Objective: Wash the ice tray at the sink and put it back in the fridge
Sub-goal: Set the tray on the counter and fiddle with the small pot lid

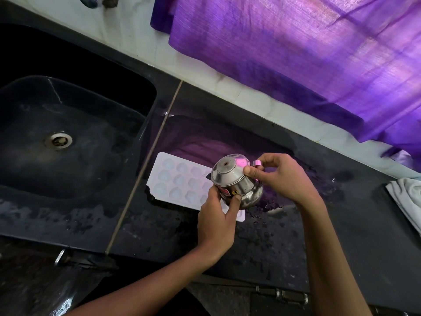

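Note:
A white ice tray (pixel 176 179) lies flat on the wet black counter (pixel 262 242), just right of the sink (pixel 68 144). Above its right end I hold a small steel pot (pixel 234 181), tilted with its lidded top facing me. My left hand (pixel 216 222) grips the pot's lower body from below, thumb on its sticker. At the pot's upper right side, my right hand (pixel 280 176) pinches its handle and rim. The tray's right end is hidden behind the pot and my left hand.
The dark sink has a metal drain (pixel 58 140). A purple curtain (pixel 296 53) hangs over the white tiled wall behind the counter. A white cloth (pixel 405 197) lies at the counter's right edge. Water drops cover the counter around the tray.

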{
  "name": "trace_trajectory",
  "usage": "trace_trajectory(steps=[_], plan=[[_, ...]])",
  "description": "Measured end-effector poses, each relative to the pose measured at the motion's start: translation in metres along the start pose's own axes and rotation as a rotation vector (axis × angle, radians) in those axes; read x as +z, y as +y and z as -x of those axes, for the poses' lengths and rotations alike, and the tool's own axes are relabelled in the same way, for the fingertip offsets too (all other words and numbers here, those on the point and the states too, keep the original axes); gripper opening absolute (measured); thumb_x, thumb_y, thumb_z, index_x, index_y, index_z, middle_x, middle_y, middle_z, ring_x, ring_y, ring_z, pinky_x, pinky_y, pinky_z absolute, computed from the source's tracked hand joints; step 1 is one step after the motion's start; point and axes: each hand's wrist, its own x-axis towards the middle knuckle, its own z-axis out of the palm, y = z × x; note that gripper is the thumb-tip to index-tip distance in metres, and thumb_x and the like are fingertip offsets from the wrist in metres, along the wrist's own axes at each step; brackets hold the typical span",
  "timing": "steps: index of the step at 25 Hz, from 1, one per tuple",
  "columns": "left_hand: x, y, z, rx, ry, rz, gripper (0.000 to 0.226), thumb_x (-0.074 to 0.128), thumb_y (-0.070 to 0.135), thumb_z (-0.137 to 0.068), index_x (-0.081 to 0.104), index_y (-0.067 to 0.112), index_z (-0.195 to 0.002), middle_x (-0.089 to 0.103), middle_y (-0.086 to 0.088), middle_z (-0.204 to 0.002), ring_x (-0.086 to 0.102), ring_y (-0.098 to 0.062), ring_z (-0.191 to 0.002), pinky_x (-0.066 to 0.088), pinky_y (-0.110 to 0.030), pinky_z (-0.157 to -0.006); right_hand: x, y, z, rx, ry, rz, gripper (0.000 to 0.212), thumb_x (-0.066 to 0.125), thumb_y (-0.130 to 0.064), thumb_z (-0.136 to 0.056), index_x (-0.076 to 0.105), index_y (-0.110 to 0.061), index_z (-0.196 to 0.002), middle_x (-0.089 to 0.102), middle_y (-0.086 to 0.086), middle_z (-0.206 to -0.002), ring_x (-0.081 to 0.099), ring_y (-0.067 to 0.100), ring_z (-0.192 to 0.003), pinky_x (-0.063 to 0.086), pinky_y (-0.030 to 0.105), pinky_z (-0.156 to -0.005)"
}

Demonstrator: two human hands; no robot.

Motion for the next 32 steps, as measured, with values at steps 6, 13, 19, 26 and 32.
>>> trace_trajectory(steps=[6,13,19,26,32], plan=[[0.0003,0.0017,-0.0024,-0.001,-0.004,-0.006,0.024,0.058,0.03,-0.089,0.054,0.02,-0.11,0.064,0.014,-0.098,0.059,-0.004,-0.091,0.042,-0.008,-0.067,-0.001,0.0008,-0.0017,-0.009,0.002,0.006,0.05,0.06,-0.069,-0.059,0.064,-0.02,-0.072,0.066,-0.008,-0.067,0.063,0.008,-0.067,0.052,0.037,-0.076],[0.0026,0.0026,-0.0033,-0.013,-0.004,-0.008,0.023,0.058,0.03,-0.089,0.054,0.02,-0.109,0.062,0.016,-0.094,0.058,-0.003,-0.088,0.041,-0.007,-0.065,-0.0018,0.0038,-0.0042,-0.024,0.002,0.011,0.048,0.06,-0.069,-0.058,0.064,-0.023,-0.071,0.067,-0.006,-0.067,0.064,0.011,-0.067,0.053,0.037,-0.074],[0.0026,0.0046,-0.0028,-0.003,0.002,-0.002,0.024,0.058,0.029,-0.089,0.054,0.017,-0.11,0.063,0.014,-0.095,0.056,0.001,-0.084,0.04,-0.004,-0.064,-0.0027,0.0021,-0.0045,-0.021,-0.004,0.002,0.042,0.06,-0.068,-0.058,0.06,-0.026,-0.065,0.064,-0.009,-0.061,0.057,-0.001,-0.056,0.047,0.024,-0.064],[0.0032,0.0052,-0.0025,-0.01,0.035,-0.002,0.026,0.059,0.03,-0.088,0.055,0.018,-0.111,0.066,0.012,-0.1,0.059,-0.003,-0.09,0.04,-0.006,-0.065,-0.0042,0.0016,-0.0041,-0.019,-0.009,-0.02,0.043,0.062,-0.066,-0.059,0.062,-0.025,-0.068,0.064,-0.008,-0.064,0.059,0.005,-0.061,0.05,0.032,-0.07],[0.0026,0.0081,0.0011,0.028,0.066,0.002,0.033,0.061,0.031,-0.087,0.054,0.021,-0.118,0.065,0.014,-0.106,0.058,-0.001,-0.096,0.04,-0.006,-0.072,-0.0078,0.0045,0.003,-0.013,-0.01,-0.123,0.06,0.063,-0.068,-0.055,0.067,-0.012,-0.076,0.07,-0.002,-0.072,0.066,0.013,-0.068,0.054,0.044,-0.081]])
